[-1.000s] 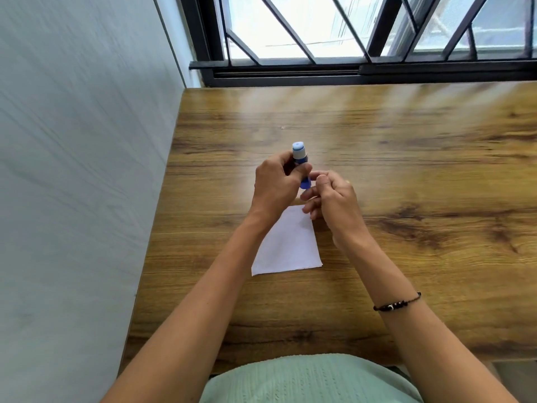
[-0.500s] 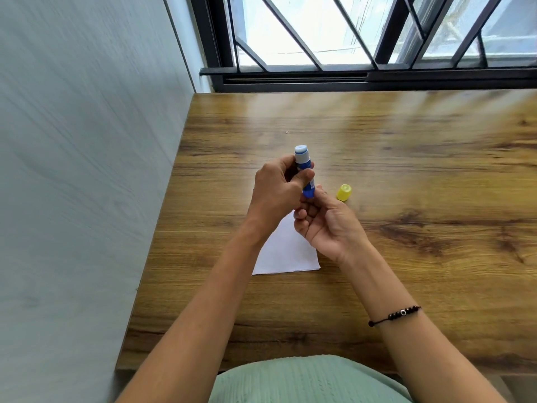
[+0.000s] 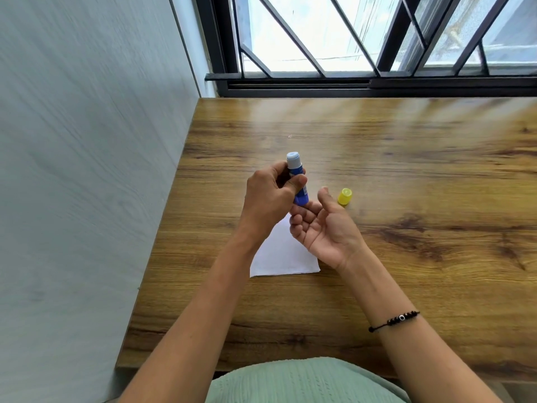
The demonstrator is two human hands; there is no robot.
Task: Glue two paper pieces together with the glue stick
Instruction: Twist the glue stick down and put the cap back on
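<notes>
My left hand [image 3: 270, 199] grips a blue glue stick [image 3: 296, 177] around its middle and holds it nearly upright above the table, its pale uncapped tip pointing away from me. My right hand [image 3: 322, 228] lies palm up just below and to the right of the stick's base, fingers loosely bent and close to its bottom end. The yellow cap [image 3: 345, 196] stands on the table right of my right thumb. A white paper [image 3: 283, 257] lies flat on the table under both hands, partly hidden by them. I cannot tell whether it is one sheet or two.
The wooden table [image 3: 406, 175] runs to a grey wall [image 3: 87, 170] on the left and a barred window [image 3: 348, 53] at the back. A black bead bracelet [image 3: 395, 319] sits on my right wrist. My green-clad lap shows at the bottom edge.
My right hand came off the stick, set the yellow cap on the table to the right, and turned palm up under the stick's base. My left hand kept hold of the stick.
</notes>
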